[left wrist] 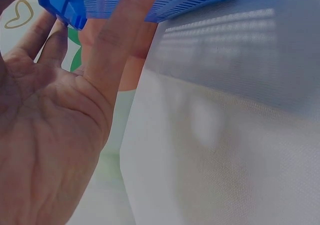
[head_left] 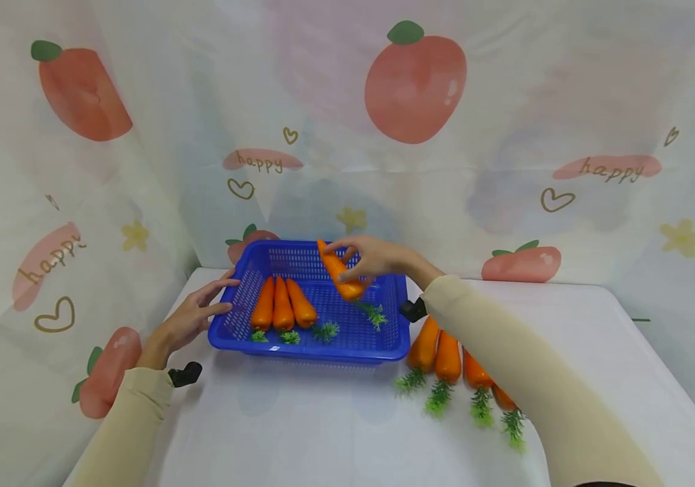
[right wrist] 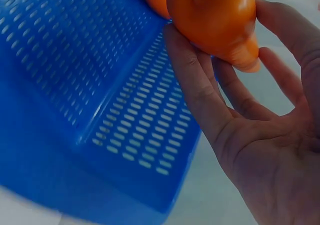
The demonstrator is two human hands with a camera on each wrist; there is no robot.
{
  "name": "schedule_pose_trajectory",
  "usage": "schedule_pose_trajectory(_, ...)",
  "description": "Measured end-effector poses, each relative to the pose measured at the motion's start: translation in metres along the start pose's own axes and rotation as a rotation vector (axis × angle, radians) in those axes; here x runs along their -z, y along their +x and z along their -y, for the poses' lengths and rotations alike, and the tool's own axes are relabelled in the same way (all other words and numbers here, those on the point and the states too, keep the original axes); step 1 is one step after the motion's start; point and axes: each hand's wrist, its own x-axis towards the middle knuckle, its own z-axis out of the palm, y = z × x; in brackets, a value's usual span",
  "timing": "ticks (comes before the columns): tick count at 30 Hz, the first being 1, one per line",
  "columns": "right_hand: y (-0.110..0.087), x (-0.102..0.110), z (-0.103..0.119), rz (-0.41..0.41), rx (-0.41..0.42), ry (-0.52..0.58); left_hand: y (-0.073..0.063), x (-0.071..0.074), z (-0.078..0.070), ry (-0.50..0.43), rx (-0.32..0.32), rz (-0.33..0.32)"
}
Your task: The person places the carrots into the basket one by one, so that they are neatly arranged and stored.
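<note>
A blue perforated plastic basket (head_left: 317,353) stands on the table with three orange toy carrots (head_left: 283,306) side by side at its left. My left hand (head_left: 190,320) is at the basket's left end, its fairly straight fingers and thumb at the rim. In the left wrist view the palm is bare, with the thumb in front of the basket wall. Over the basket's right half, my right hand (head_left: 371,260) pinches another carrot (head_left: 338,272) between thumb and fingers. That carrot's tip points up and left, and its green leafy top (head_left: 374,315) hangs down.
Right of the basket, several more carrots (head_left: 448,358) with leafy tops lie on the white table (head_left: 298,433), partly covered by my right sleeve (head_left: 524,365). A printed cloth backdrop (head_left: 323,88) rises behind and to the left.
</note>
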Motion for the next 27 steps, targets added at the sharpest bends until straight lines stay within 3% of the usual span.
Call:
schedule_pose_trajectory(13,0.051,-0.028,-0.026,0.018,-0.137,0.124,0.001,0.000,0.001,0.007,0.001,-0.009)
schedule_pose_trajectory(27,0.073,-0.051,-0.042,0.083,-0.233,0.210,0.001,-0.001,0.000,0.019,0.000,-0.016)
